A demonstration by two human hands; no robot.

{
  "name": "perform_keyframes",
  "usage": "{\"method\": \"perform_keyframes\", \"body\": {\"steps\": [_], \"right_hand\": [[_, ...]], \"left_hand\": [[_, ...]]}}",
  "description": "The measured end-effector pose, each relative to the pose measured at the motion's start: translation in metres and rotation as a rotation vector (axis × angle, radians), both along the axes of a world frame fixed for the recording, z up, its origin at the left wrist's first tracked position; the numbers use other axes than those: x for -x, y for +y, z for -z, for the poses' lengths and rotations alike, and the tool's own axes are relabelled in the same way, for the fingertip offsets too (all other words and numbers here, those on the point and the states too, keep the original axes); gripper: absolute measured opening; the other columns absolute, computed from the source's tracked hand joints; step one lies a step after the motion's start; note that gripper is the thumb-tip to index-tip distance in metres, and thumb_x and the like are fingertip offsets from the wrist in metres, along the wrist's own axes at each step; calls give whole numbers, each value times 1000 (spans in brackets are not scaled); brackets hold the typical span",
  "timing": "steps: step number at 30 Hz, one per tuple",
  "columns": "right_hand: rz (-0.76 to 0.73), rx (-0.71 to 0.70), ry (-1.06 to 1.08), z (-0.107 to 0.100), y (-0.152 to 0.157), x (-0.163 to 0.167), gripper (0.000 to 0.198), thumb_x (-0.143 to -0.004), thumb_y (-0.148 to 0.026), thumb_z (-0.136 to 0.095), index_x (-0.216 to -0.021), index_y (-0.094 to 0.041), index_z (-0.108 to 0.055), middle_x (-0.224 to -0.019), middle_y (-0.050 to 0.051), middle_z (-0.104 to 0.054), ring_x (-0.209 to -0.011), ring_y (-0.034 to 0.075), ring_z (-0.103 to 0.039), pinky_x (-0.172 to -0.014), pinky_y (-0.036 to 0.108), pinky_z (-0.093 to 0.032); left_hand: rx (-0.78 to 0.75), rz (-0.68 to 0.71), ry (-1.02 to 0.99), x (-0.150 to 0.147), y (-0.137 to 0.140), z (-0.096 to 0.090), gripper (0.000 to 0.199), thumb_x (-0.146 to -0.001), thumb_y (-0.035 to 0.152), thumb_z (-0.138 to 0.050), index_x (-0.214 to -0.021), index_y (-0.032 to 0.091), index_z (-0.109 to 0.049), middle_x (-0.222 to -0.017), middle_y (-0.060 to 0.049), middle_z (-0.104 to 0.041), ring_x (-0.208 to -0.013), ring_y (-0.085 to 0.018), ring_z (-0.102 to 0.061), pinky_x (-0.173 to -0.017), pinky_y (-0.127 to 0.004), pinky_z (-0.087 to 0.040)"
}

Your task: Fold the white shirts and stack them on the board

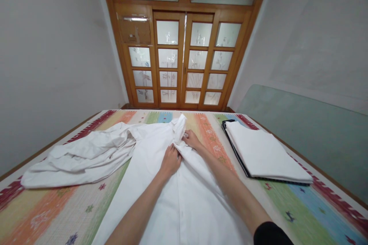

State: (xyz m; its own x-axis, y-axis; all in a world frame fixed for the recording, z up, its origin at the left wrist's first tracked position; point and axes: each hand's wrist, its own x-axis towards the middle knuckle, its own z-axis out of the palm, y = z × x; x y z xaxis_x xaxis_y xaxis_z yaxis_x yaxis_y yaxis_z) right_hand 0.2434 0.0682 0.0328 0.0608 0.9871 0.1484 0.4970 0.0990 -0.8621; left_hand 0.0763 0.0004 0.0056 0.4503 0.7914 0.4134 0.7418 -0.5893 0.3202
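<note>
A white button-up shirt [149, 157] lies front side up before me, its left-hand sleeve spread out and wrinkled. My left hand [171, 159] is closed on the front placket just below the collar. On the collar's right side, the fingers of my right hand [192, 139] pinch the fabric. The collar [179, 125] stands up between and beyond the two hands. Buttons run down the front toward me. The shirt's other sleeve cannot be made out from here.
A stack of folded clothes [267, 153], white on top with dark cloth beneath, lies at the right. Everything rests on a colourful striped cover [94, 206]. A pale green board [304, 122] stands along the right edge. Wooden doors with glass panes [184, 57] are beyond the far edge.
</note>
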Motion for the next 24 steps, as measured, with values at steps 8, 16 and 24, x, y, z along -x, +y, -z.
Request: {"method": "perform_keyframes", "body": {"steps": [8, 16, 24], "right_hand": [[116, -126, -302, -22, 16, -28, 14, -83, -9, -49, -85, -20, -57, -94, 7, -62, -98, 23, -52, -89, 31, -40], [436, -169, -589, -81, 28, -98, 24, -88, -11, -40, -101, -10, -60, -105, 20, -62, -107, 30, -52, -93, 35, -38], [615, -67, -625, -101, 13, -192, 39, -91, -28, -34, -91, -8, -67, -89, 21, -67, -91, 31, -61, -79, 36, -44]], "left_hand": [[28, -42, 35, -2, -1, 2, 49, -88, 20, -40, -135, 7, -44, -138, -17, -53, -136, -26, -40, -114, -44, -31], [34, -79, 35, -1, -1, 7, 49, -91, 25, -38, -137, 9, -42, -143, -16, -49, -140, -25, -35, -114, -45, -30], [61, -106, 56, -2, 0, 9, 49, -92, 29, -38, -136, 9, -44, -142, -17, -49, -138, -26, -37, -115, -45, -28]]}}
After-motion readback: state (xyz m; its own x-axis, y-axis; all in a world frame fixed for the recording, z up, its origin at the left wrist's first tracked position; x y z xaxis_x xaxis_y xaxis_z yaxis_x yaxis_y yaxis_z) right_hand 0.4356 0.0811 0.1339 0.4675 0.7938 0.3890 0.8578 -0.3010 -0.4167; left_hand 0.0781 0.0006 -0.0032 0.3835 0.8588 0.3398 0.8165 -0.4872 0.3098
